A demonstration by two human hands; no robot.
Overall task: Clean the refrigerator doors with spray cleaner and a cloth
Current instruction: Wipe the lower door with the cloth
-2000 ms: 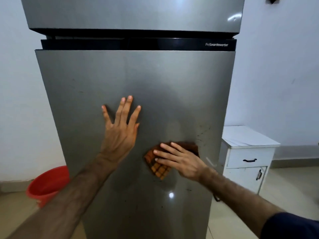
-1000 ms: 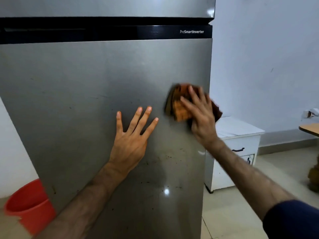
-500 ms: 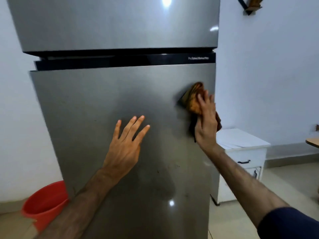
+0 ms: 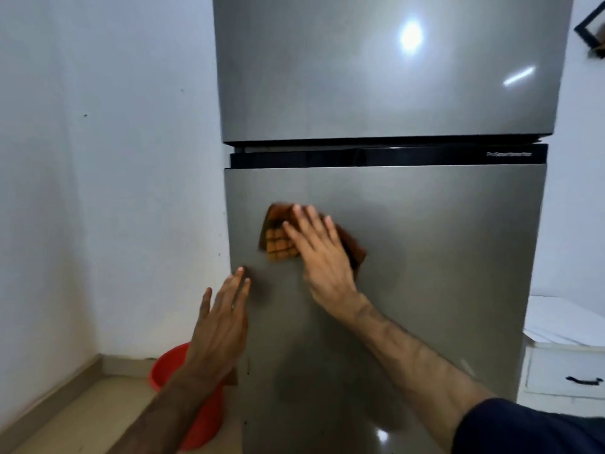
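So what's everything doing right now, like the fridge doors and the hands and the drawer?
Upper fridge door: shut.
Lower fridge door: shut, a few dark specks low on its left side.
Orange checked cloth: bunched, pressed flat on the lower door.
Right hand: open, palm on the cloth.
Left hand: open, fingertips at the door's left edge, holding nothing.
Red bucket: upright on the floor.
White cabinet drawer: shut.

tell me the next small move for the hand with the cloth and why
Probably drag the cloth downward along the left part of the lower door. The right hand presses it flat near the door's upper left, and dark specks show lower along that edge, beside the left hand.
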